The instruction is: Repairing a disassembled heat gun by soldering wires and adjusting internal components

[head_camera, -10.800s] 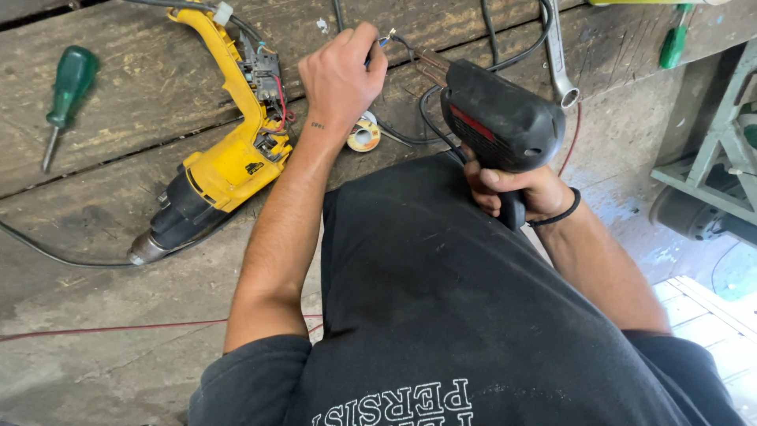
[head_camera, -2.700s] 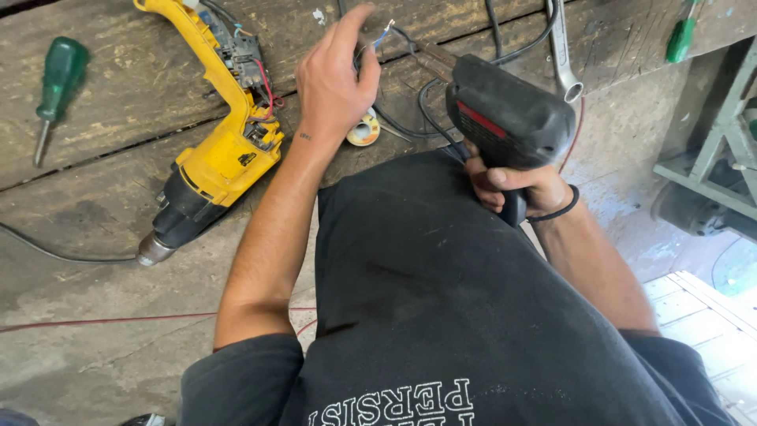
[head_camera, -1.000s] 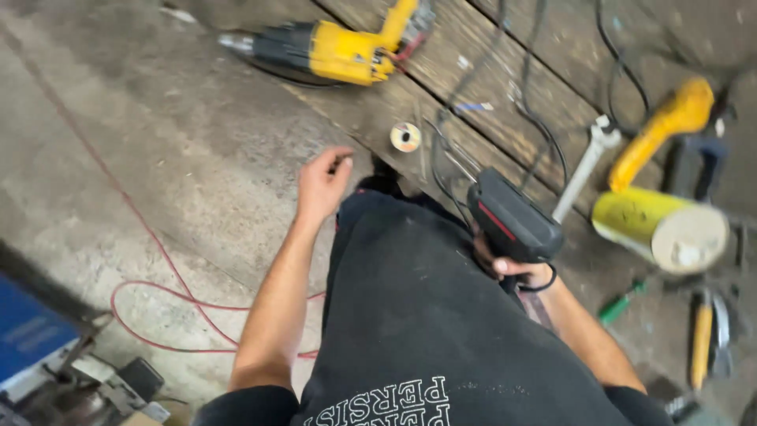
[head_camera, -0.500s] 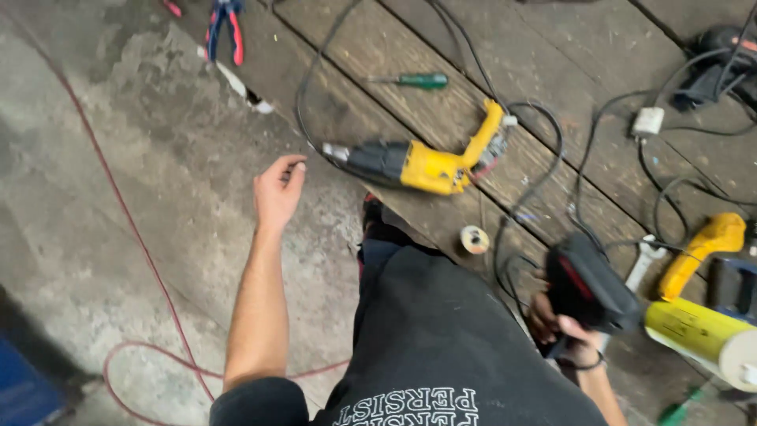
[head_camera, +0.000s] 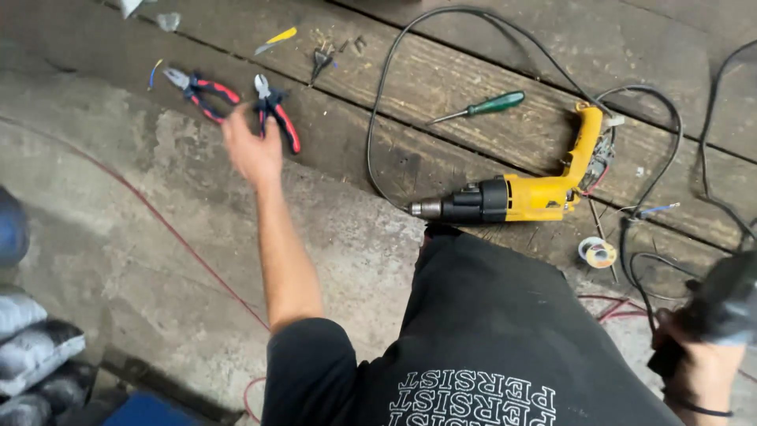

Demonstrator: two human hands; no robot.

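You're over rough wooden planks [head_camera: 489,63] that meet a stained concrete floor [head_camera: 118,205] on your left side. Your left hand [head_camera: 252,150] is stretched out, fingers loosely curled and blurred, holding nothing, just beside the red-handled cutters [head_camera: 276,118] and near the red-handled pliers [head_camera: 201,88]. Your right hand [head_camera: 702,371] is closed around a dark power tool [head_camera: 725,304] at the frame's right edge. The yellow drill [head_camera: 512,197] lies across the planks among black cables [head_camera: 378,118], near a green screwdriver [head_camera: 481,106]. Bare concrete lies open left of your arm.
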